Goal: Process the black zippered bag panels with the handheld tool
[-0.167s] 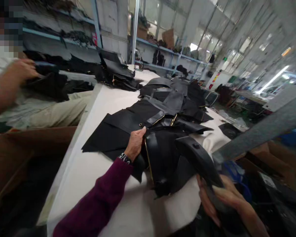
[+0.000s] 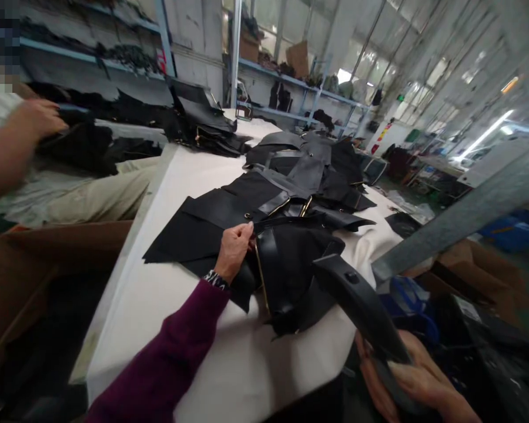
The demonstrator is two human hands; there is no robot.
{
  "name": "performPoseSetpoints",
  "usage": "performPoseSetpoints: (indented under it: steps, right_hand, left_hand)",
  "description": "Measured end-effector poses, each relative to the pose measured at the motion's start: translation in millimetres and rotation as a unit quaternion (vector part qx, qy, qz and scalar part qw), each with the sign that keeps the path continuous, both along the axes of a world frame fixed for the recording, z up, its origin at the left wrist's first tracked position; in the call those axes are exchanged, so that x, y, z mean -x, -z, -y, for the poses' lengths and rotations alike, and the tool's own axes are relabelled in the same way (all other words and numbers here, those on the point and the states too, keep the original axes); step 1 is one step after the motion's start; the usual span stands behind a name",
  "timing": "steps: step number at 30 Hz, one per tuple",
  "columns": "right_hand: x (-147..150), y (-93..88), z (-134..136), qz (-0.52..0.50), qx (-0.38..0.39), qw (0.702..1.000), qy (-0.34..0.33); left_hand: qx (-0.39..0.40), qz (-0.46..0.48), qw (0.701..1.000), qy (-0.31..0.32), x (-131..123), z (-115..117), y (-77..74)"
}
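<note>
My left hand (image 2: 234, 249), in a maroon sleeve, presses closed fingers on the edge of a black leather piece (image 2: 291, 270) that lies on a white table (image 2: 194, 176). At the lower right, off the table's edge, my right hand (image 2: 408, 379) is closed around a long black leather strap (image 2: 357, 296) with a stud on it. The strap rises from that hand toward the black piece. A row of black leather panels with gold trim (image 2: 291, 194) stretches away across the table.
A seated person at the left has a hand (image 2: 35, 117) on dark material (image 2: 83, 147). More black pieces (image 2: 203, 126) are stacked at the table's far end. Blue shelving (image 2: 291, 82) lines the back wall. A grey beam (image 2: 458, 217) and boxes stand at the right.
My right hand has dropped lower with the strap, and the view has shifted slightly upward. My left hand stays on the black piece.
</note>
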State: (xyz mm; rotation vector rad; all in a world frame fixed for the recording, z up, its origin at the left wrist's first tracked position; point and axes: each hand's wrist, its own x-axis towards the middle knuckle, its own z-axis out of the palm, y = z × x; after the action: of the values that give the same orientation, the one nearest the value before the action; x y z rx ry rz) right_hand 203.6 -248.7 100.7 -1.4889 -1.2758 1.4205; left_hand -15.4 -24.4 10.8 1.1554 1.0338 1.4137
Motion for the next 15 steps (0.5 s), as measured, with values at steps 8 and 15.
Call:
performPoseSetpoints:
  steps: [8,15]
  right_hand:
    - [-10,18.9,12,-0.082,0.014,0.996,-0.035]
    - [3,6.4,9,-0.034,-0.003,0.999,-0.027]
  left_hand:
    - [0.257,0.116,0.949,0.141,-10,167,17.4]
    - [0.378,0.293,0.822,0.310,-81,185,15.7]
